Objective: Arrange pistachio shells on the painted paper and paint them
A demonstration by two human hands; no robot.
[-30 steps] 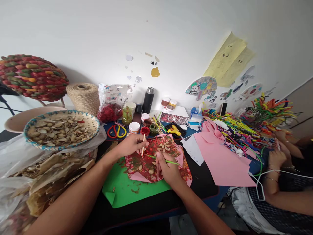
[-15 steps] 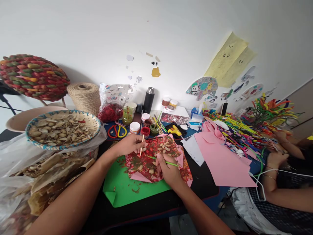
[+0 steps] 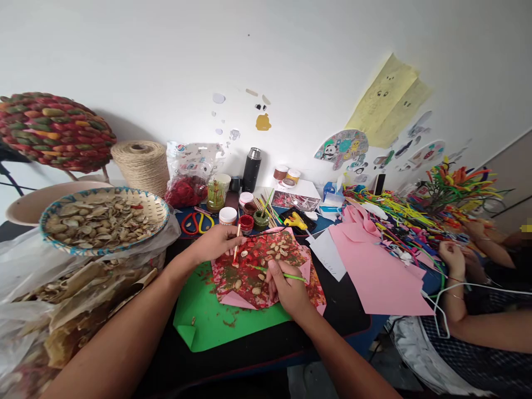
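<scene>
My left hand [image 3: 216,243] pinches a pale wooden stick [image 3: 236,244], held nearly upright, whose lower end is red with paint. That end is at a small shell piece on the paint-smeared red paper [image 3: 249,288]. In my right hand [image 3: 288,288] is a slim green paintbrush [image 3: 294,276], its tip pointing left toward the stick's red end. Several pale pistachio-like shells [image 3: 280,249] and red-painted ones lie on the paper around both hands. Beneath the paper spreads a green sheet [image 3: 216,327]. Just beyond my left hand stands an open jar of red paint [image 3: 246,223].
A basket of shells [image 3: 45,233] is at left, near a twine spool [image 3: 139,166]. Scissors [image 3: 198,223], a black flask [image 3: 252,170], a green paint jar [image 3: 261,220] and a yellow glue gun [image 3: 296,220] line the back. A co-worker's hand [image 3: 452,260] is at right, past pink paper [image 3: 378,271].
The stick in my left hand has shifted slightly left and stands a little straighter. My right hand keeps its brush nearly in place. The co-worker's hand at right has risen.
</scene>
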